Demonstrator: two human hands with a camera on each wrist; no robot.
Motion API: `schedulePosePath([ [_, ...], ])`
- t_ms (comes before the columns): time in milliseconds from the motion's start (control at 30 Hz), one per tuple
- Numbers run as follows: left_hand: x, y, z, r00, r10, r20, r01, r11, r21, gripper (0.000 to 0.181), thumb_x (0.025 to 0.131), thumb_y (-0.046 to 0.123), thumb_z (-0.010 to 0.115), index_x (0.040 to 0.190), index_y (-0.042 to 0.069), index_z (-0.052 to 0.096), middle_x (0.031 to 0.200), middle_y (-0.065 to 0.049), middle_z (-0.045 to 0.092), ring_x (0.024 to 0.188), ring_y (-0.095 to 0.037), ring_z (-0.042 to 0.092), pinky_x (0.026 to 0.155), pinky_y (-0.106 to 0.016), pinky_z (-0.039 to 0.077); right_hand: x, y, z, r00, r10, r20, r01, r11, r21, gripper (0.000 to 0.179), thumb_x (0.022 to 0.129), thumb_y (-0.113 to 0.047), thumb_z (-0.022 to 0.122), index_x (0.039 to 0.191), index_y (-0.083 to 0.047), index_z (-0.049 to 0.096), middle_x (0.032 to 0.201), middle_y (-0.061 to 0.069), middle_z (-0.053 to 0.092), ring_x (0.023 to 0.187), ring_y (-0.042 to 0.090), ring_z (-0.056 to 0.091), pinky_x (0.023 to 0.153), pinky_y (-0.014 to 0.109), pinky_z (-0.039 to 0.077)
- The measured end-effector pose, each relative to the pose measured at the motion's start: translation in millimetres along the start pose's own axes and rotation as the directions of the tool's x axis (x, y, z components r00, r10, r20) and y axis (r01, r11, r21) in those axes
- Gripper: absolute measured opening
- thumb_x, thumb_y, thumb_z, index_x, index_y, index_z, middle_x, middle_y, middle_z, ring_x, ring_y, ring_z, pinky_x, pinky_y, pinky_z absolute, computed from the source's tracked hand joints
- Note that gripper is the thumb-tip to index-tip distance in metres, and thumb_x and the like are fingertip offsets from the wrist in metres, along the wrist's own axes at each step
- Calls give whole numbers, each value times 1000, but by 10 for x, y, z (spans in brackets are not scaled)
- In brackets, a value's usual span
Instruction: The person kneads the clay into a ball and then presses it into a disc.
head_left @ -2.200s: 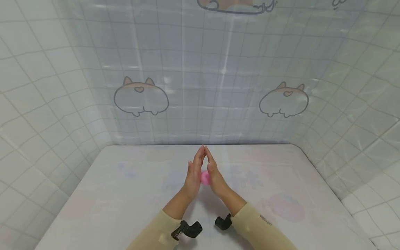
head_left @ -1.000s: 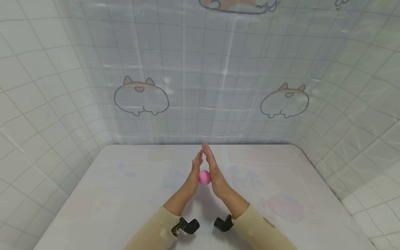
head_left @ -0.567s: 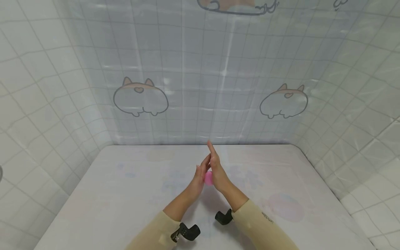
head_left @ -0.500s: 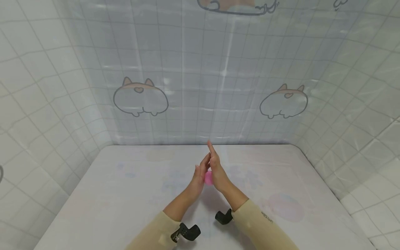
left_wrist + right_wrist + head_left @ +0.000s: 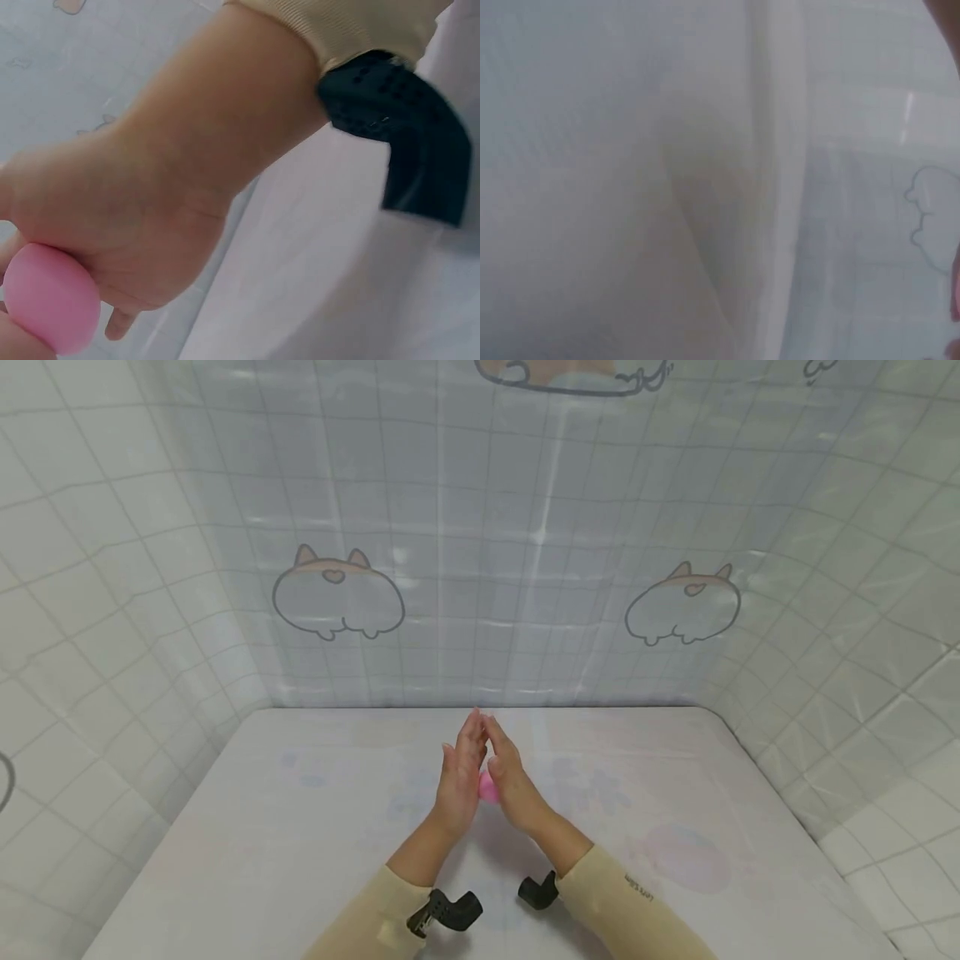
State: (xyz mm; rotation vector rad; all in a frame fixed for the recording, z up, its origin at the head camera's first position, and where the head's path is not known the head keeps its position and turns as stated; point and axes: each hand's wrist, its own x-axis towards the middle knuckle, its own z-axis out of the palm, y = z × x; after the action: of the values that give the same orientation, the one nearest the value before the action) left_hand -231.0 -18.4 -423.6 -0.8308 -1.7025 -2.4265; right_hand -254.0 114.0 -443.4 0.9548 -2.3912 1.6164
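Observation:
A smooth pink ball (image 5: 487, 787) is held between two facing palms above the table. Left hand (image 5: 457, 781) presses it from the left, fingers straight and pointing away, thumb sticking up. Right hand (image 5: 517, 789) lies against its other side with straight fingers, hiding part of the ball in the head view. The fingertips meet beyond it. In the left wrist view the ball (image 5: 52, 298) sits against the palm of the right hand (image 5: 142, 210), while the left hand shows only at the lower left corner. The right wrist view catches only slivers of a hand at its right edge.
A white table (image 5: 300, 827) with faint pastel prints lies under the hands. Behind it hangs a grid-patterned sheet (image 5: 480, 568) with cartoon corgi drawings, continuing along both sides. Black camera mounts (image 5: 456, 910) stick out from both beige sleeves (image 5: 630, 906).
From half a second ago, the left hand has slid forward and the right hand back, so their fingertips now nearly line up. The ball has shifted slightly left between the palms.

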Motion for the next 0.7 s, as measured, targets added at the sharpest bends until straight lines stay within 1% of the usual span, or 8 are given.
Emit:
schedulePosePath([
  [100, 18, 19, -12, 999, 26, -35, -24, 998, 60, 82, 103, 60, 5, 159, 0, 0, 166, -19, 1, 153, -35, -1, 119, -58, -3, -40, -21, 38, 999, -44, 6, 44, 999, -16, 77, 102, -67, 15, 163, -19, 8, 168, 7, 5, 152, 34, 4, 112, 72, 11],
  [167, 32, 28, -21, 998, 41, -53, -35, 993, 111, 81, 104, 59, 4, 159, 0, 2, 166, -18, 2, 153, -33, -1, 119, -58, -2, -57, -36, 68, 996, -91, 5, 91, 996, -24, 76, 103, -64, 14, 162, -17, 8, 168, 9, 5, 152, 34, 5, 111, 73, 13],
  [267, 45, 28, -33, 996, 34, -79, -19, 983, 180, 81, 102, 62, 4, 160, 6, 5, 167, -14, 5, 153, -31, 2, 118, -60, -2, -79, -88, 100, 988, -154, 0, 154, 988, -20, 74, 106, -59, 13, 162, -11, 8, 167, 12, 6, 153, 33, 5, 112, 71, 13],
  [367, 54, -10, -45, 995, 18, -101, 5, 975, 224, 80, 101, 65, 4, 161, 12, 7, 167, -9, 7, 153, -28, 4, 117, -62, -2, -103, -139, 118, 984, -179, -6, 179, 984, -4, 75, 105, -59, 11, 161, -9, 8, 167, 13, 7, 153, 31, 5, 113, 70, 13],
  [500, 43, -85, -45, 993, -28, -116, 57, 968, 246, 81, 101, 66, 2, 162, 13, 7, 168, -9, 5, 153, -29, 2, 117, -61, -3, -127, -214, 124, 978, -208, -9, 208, 978, 10, 81, 104, -62, 8, 160, -5, 8, 167, 15, 6, 153, 29, 5, 113, 69, 12],
  [600, 12, -127, -39, 989, -99, -109, 124, 960, 250, 86, 98, 69, 0, 162, 12, 4, 167, -13, 2, 153, -32, -3, 117, -62, -5, -129, -261, 116, 973, -231, -17, 231, 973, 11, 82, 103, -62, 7, 160, -2, 7, 166, 16, 7, 153, 29, 6, 114, 68, 12],
  [667, -11, -132, -30, 983, -160, -95, 180, 947, 266, 88, 97, 70, -2, 162, 12, 3, 167, -16, 3, 152, -35, -4, 116, -64, -5, -127, -286, 103, 971, -237, -28, 238, 971, 11, 82, 104, -62, 7, 160, -2, 7, 166, 17, 8, 152, 30, 7, 114, 67, 12],
  [700, -26, -132, -25, 977, -193, -89, 210, 936, 283, 88, 96, 70, -3, 162, 12, 3, 166, -16, 5, 152, -36, -4, 115, -65, -3, -127, -297, 94, 971, -236, -35, 236, 972, 10, 81, 104, -62, 7, 160, -3, 7, 166, 16, 8, 152, 30, 8, 114, 68, 12],
])
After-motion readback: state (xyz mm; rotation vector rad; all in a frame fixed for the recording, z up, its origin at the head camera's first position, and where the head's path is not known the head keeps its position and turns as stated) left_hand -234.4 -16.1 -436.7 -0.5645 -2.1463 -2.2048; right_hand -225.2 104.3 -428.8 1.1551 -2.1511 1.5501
